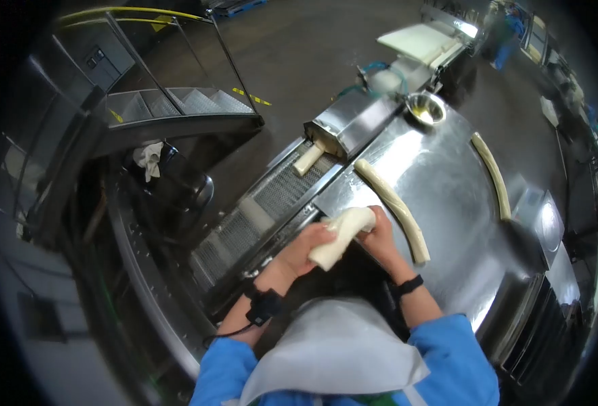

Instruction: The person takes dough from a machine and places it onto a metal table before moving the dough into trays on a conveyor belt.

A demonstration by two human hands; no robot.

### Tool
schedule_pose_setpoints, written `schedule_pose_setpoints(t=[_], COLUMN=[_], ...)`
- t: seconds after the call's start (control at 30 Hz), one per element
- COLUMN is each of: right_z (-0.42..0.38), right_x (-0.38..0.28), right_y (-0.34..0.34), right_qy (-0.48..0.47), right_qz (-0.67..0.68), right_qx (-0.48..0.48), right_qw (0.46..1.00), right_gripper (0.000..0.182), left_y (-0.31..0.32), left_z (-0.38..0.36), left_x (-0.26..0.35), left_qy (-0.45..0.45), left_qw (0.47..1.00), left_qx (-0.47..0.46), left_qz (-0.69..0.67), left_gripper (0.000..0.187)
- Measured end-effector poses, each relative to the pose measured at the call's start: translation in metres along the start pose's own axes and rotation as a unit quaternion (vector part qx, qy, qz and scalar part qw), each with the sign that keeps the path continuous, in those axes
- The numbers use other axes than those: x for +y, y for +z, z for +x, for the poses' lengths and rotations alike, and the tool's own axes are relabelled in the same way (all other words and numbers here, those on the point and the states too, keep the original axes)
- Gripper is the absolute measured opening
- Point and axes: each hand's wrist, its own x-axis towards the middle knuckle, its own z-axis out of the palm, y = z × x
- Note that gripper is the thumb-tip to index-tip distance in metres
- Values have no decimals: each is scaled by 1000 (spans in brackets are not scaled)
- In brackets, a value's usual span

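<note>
Between both hands I hold a thick, pale piece of dough (343, 237), bent at its right end, above the near edge of the metal table. My left hand (307, 247) is closed around its left side. At its right end, my right hand (379, 233) grips it, with some fingers hidden behind the dough. Just right of my right hand, a long dough rope (397, 206) lies on the table. Another long dough rope (494, 176) lies along the table's far right edge.
Left of the steel table (448, 152) runs a mesh conveyor (282, 196), with a dough piece (309, 160) at a metal housing (356, 122). A metal bowl (426, 109) stands at the table's far end. Metal stairs (177, 103) rise at left. A person in blue (507, 34) is in the background.
</note>
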Motion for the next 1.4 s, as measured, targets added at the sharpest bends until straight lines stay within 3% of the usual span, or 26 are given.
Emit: schedule_pose_setpoints(t=[0.03,0.07,0.13,0.17,0.2,0.27,0.3,0.37,0.4,0.47,0.57,0.6,0.63,0.67,0.73,0.77,0.83,0.93,1.03,1.07,1.1,1.27,1.33,1.37,1.4], right_z=[4,7,-1,-7,-14,-43,-57,-82,-93,-111,-118,-116,-109,-105,-88,-90,-81,-70,-73,-79,-86,-93,-89,-86,-82], right_x=[-1,2,27,29,34,78,94,92,86,75,73,74,75,76,84,108,120,115,104,107,113,119,132,138,144], right_y=[-11,-23,-43,-54,-66,-85,-90,-106,-110,-114,-117,-118,-120,-122,-124,-119,-120,-107,-99,-97,-96,-90,-82,-78,-74], right_qy=[125,248,261,237,211,194,175,146,120,104,80,71,63,60,81,100,170,120,125,108,80,30,-9,-23,-9], right_qz=[-7,-14,-37,-167,-295,-351,-404,-374,-341,-361,-377,-371,-360,-361,-372,-344,-375,-362,-349,-347,-349,-354,-381,-378,-395], right_qx=[-69,-133,-111,-79,-45,-24,-6,-32,-64,-70,-77,-77,-76,-75,-66,-27,-60,-33,-94,-100,-103,-117,-84,-93,-80], right_qw=[990,960,958,954,931,916,898,915,930,924,919,923,928,928,923,933,909,924,924,926,928,927,921,921,915], right_gripper=[40,42,46,54,62,67,71,73,76,75,75,75,61,61,40,28,30,40,67,67,73,76,75,75,73], left_y=[0,1,-13,-23,-37,-64,-75,-94,-101,-114,-132,-144,-156,-161,-172,-194,-192,-203,-220,-221,-215,-203,-205,-182,-185], left_z=[0,-2,-6,-10,-17,-33,-41,-55,-60,-66,-57,-49,-41,-35,-8,7,18,28,30,29,29,23,15,4,-1], left_x=[4,7,10,8,5,-7,-15,-32,-37,-45,-50,-50,-51,-49,-44,-50,-33,-16,-14,-15,-16,-35,-50,-33,-33], left_qy=[16,32,61,81,81,68,70,-21,-20,-127,-147,-146,-99,-51,10,50,102,72,-11,-54,-73,-65,49,-20,-22], left_qw=[990,984,985,985,986,978,979,957,958,927,901,902,908,911,902,873,771,677,684,686,653,602,569,641,638], left_qx=[-42,-20,30,87,82,195,192,281,280,333,382,380,374,368,391,402,444,426,434,416,444,464,509,524,541], left_qz=[-135,-173,-161,-122,-119,8,11,62,65,116,145,146,164,180,181,272,445,595,586,595,610,646,644,561,547], left_gripper=[56,65,66,60,60,53,53,49,49,48,46,46,44,43,43,44,47,59,54,51,43,44,49,47,47])
